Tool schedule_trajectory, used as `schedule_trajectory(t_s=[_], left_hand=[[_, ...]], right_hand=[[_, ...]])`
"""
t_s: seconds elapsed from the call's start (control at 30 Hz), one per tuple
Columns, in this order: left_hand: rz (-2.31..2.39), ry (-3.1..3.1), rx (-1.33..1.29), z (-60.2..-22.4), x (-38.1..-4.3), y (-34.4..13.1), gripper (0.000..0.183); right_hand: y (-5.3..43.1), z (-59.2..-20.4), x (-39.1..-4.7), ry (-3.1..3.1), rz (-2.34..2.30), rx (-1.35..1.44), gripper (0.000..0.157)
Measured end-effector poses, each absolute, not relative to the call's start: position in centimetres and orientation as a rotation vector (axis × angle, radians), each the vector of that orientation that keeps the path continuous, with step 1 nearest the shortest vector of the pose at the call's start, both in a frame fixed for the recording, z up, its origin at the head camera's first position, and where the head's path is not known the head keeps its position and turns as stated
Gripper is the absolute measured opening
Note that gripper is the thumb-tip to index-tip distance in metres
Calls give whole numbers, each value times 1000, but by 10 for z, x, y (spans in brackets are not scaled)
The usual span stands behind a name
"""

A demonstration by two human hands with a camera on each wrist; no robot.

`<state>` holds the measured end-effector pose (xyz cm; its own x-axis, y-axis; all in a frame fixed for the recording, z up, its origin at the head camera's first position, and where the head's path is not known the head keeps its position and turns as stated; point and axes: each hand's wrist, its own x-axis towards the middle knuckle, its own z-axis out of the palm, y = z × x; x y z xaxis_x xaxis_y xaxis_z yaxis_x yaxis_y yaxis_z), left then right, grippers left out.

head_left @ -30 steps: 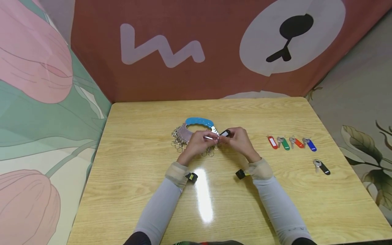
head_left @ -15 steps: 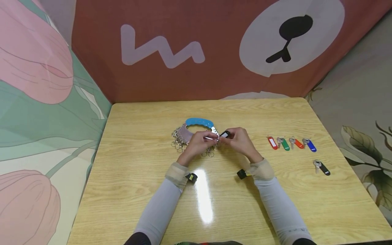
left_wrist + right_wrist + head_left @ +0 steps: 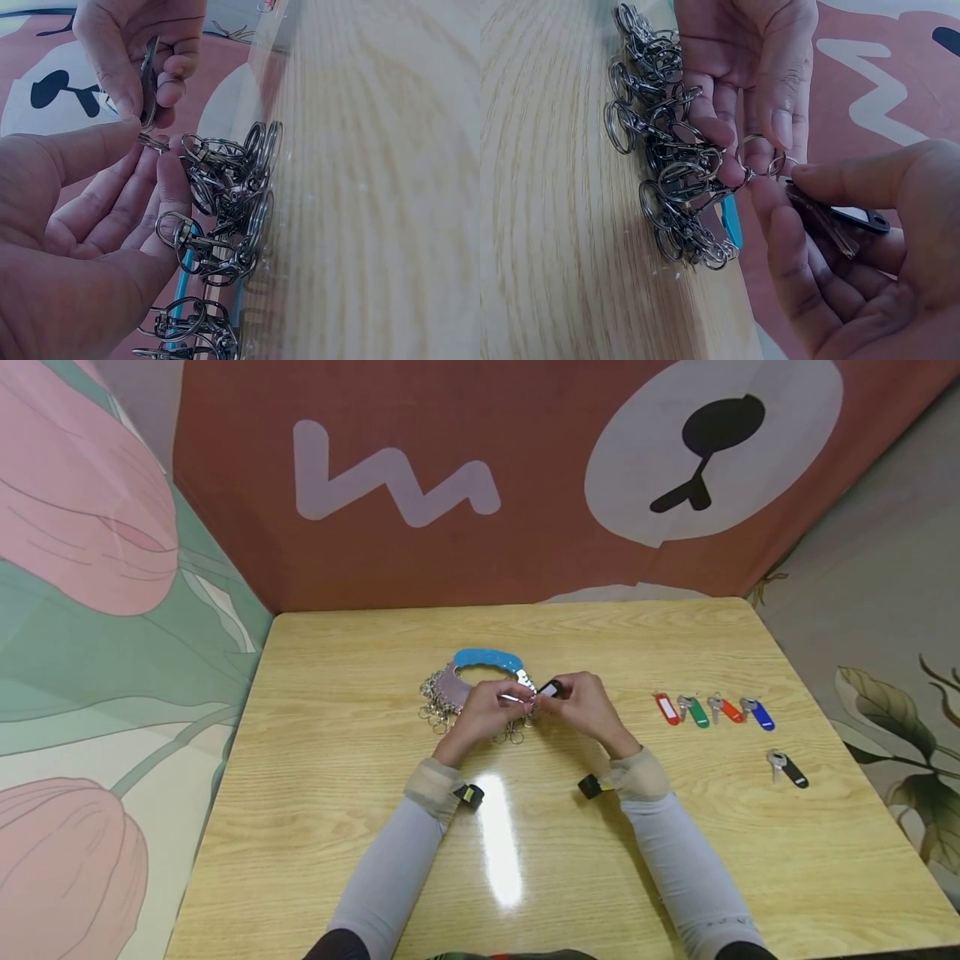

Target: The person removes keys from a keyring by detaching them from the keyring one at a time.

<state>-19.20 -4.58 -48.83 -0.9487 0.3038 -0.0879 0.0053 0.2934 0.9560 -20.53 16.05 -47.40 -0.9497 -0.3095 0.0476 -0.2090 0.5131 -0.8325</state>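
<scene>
A metal key-ring holder with a blue handle (image 3: 488,658) lies on the table, and many clip rings (image 3: 656,142) hang along its curved edge. My left hand (image 3: 487,710) is at its near right side, with thumb and fingers pinching one split ring (image 3: 751,142). Opposite it, my right hand (image 3: 588,706) pinches a key (image 3: 821,217) that carries a black key tag (image 3: 551,688) with a white label. The key's small ring (image 3: 781,162) meets the split ring between the fingertips; whether they are linked I cannot tell.
To the right lie a red key tag (image 3: 667,709), a green one (image 3: 698,712), an orange-red one (image 3: 729,710) and a blue one (image 3: 762,715). Nearer the right edge is another black key tag (image 3: 793,771) with a key. A patterned wall stands behind the table (image 3: 337,693).
Hardly anything differs. The right wrist has shifted very slightly, while both hands keep their pinch at the same spot on the holder.
</scene>
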Motion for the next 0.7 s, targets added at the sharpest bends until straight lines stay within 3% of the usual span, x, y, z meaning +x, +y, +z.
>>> schedule_trajectory(t_s=[0.33,0.7], left_hand=[[1706,2284,280,-487,-191,-46,19],[1680,2296,334,-490,-191,-47,19]], right_hand=[[162,-475,-207,2644,-1403,-384,13],[166,-473,-207,2581,-1316,-623,6]])
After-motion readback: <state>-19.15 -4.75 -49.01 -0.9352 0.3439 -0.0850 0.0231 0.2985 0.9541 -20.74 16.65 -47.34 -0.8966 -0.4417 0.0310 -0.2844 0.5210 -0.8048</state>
